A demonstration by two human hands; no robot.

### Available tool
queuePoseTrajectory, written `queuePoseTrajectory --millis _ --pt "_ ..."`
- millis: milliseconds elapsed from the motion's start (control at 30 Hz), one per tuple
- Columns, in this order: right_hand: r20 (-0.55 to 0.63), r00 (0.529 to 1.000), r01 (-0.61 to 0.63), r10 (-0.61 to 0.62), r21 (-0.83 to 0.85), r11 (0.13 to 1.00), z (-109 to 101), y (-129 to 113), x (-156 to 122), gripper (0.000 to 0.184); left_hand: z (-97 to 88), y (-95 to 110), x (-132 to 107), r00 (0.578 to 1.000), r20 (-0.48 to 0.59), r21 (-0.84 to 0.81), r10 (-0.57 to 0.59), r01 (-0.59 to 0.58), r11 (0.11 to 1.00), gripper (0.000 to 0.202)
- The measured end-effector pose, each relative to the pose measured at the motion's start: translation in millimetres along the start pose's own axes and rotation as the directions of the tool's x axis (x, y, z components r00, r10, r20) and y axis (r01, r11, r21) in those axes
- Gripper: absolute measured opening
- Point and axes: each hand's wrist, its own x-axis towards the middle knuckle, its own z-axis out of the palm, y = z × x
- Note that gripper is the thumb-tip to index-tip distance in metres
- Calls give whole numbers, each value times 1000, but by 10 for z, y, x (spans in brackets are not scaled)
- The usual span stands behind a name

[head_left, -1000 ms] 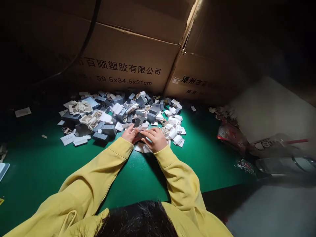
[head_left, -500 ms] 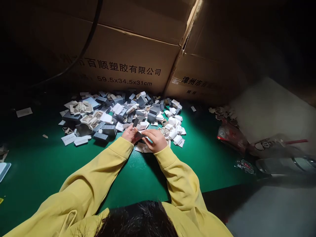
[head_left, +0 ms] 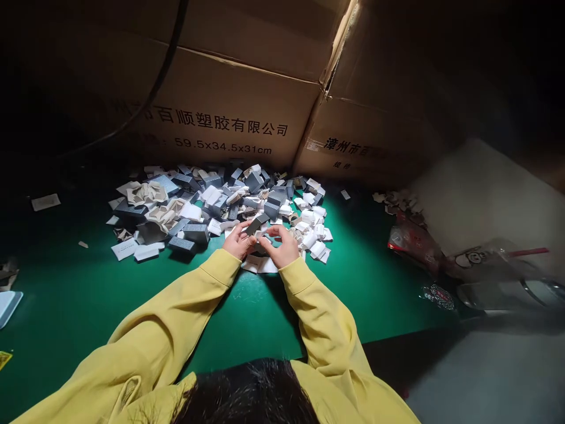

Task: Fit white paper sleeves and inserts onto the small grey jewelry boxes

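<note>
Between my hands is a small dark grey cardboard box (head_left: 257,224), tilted up to the right. My left hand (head_left: 239,242) is closed on its left side, thumb in front. My right hand (head_left: 282,244) has thumb and fingers pinched at the box's near right end, where a pale flap partly shows. Just beyond lies a wide heap of dark grey boxes (head_left: 195,231) and white-and-tan paper pieces (head_left: 311,228). Below my fingers some white card pieces (head_left: 260,264) lie flat on the green table (head_left: 238,312).
Large brown cartons (head_left: 238,94) stand behind the heap, and a black cable (head_left: 170,53) hangs at the left. On the right are a red packet (head_left: 410,238), a clear bottle (head_left: 498,296) and scraps. A pale blue-edged object (head_left: 9,307) lies at the left edge.
The dark box has been turned so its long side now shows above my left fingers. My right hand has shifted slightly, its fingers now bent at the box's end.
</note>
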Motion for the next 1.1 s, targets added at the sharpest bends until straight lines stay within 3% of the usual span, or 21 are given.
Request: queuePoseTrajectory --millis 200,400,567,800,1100 --pt "20 994 -109 107 174 979 48 -38 -23 32 24 21 -27 995 31 69 91 -93 993 71" --pt "5 992 -127 129 221 967 22 -84 -19 32 35 19 -29 997 19 15 81 -81 997 67" --pt "-8 995 -96 98 129 987 -9 -71 -2 24 40 4 -23 998 19 -15 53 -53 998 68" --pt "108 992 74 -67 -67 995 -26 -73 5 24 28 21 -43 993 87 51 83 -88 995 64" --pt "156 981 158 -118 -277 948 -47 -52 -1 19 44 -6 1 990 83 150 112 -124 981 80"
